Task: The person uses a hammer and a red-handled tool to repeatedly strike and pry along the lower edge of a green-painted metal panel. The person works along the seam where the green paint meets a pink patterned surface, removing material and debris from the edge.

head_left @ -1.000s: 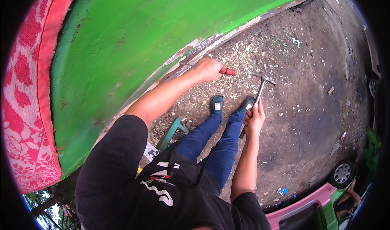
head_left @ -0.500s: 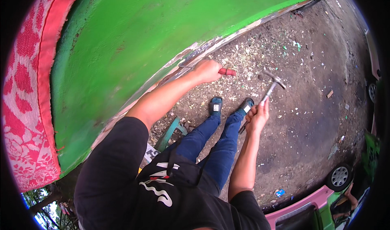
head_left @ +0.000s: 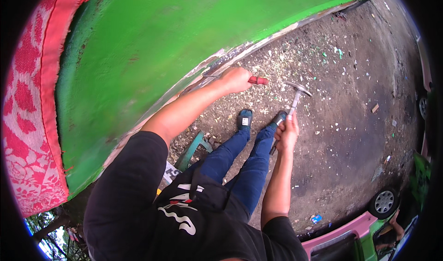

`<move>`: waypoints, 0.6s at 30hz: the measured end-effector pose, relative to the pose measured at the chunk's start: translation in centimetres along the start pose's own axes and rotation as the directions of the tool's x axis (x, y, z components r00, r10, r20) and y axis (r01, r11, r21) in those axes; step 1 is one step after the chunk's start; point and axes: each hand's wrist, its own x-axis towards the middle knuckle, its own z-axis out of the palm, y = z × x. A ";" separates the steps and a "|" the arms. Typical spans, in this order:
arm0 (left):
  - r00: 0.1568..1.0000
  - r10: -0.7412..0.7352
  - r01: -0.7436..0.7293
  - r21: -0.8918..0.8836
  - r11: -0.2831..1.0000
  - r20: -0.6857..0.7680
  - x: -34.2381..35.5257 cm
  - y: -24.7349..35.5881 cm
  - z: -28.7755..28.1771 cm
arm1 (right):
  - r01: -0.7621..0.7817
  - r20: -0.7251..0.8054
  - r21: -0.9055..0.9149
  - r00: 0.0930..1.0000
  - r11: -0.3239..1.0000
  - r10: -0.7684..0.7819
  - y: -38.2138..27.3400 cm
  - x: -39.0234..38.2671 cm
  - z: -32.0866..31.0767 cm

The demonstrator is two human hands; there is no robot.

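Gripping with both sets of fingers: left hand (head_left: pixel 235 79) clenched round a slim tool with a red handle and grey metal shank (head_left: pixel 258 80), right hand (head_left: pixel 286 135) wrapped on a silvery metal hammer (head_left: pixel 293 106). Shank pointed at the worn lower edge (head_left: pixel 233 55) of a curved, bright green painted panel (head_left: pixel 152 53); whether its tip touched, I couldn't tell. Hammer head stood near the red butt, apart from it.

Risks, as I judged them: an off-centre blow could have glanced off that small butt onto my knuckles, close behind. A slack left grip could have let the shank skid and gouge sound paint.

Looks: red handle ridged, shank partly hidden by my fist. Hammer head slightly blurred, handle's lower end dark. Panel edge patchy whitish and brown; pale chips (head_left: pixel 277 67) littered the dirt ground (head_left: pixel 350 136).
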 end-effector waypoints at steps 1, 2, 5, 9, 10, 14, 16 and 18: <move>1.000 -0.007 0.007 0.004 1.000 0.004 0.0 0.0 -0.1 | 0.080 -0.038 0.101 0.996 0.992 -0.076 -0.4 -0.3 0.0; 1.000 -0.014 0.013 0.008 1.000 0.008 0.0 0.0 -0.2 | 0.065 -0.022 0.031 0.998 0.997 -0.064 -0.4 -0.4 0.5; 1.000 -0.015 0.015 0.037 0.999 0.014 0.1 0.3 -0.1 | -0.094 0.072 -0.089 0.992 0.992 0.100 1.2 -0.7 2.3; 1.000 -0.001 0.001 0.084 0.996 0.000 0.3 -0.4 0.0 | 0.097 -0.028 0.066 0.995 0.993 -0.096 -0.1 0.5 0.3; 1.000 0.013 -0.013 0.070 0.997 0.000 0.4 -0.2 0.2 | 0.095 -0.008 -0.008 0.995 0.995 -0.095 -0.2 0.4 0.6; 1.000 -0.015 0.016 0.058 0.998 -0.004 0.0 0.0 0.4 | -0.017 0.082 -0.129 0.996 0.991 0.028 0.7 0.6 1.0; 0.999 -0.048 0.048 0.032 0.998 -0.001 -0.1 0.1 0.2 | 0.045 -0.023 -0.028 0.999 0.999 -0.046 -0.7 0.4 0.2; 0.999 -0.015 0.016 0.024 1.000 -0.032 0.3 -0.2 -0.3 | 0.095 -0.003 0.021 0.995 0.995 -0.095 -1.1 0.5 0.5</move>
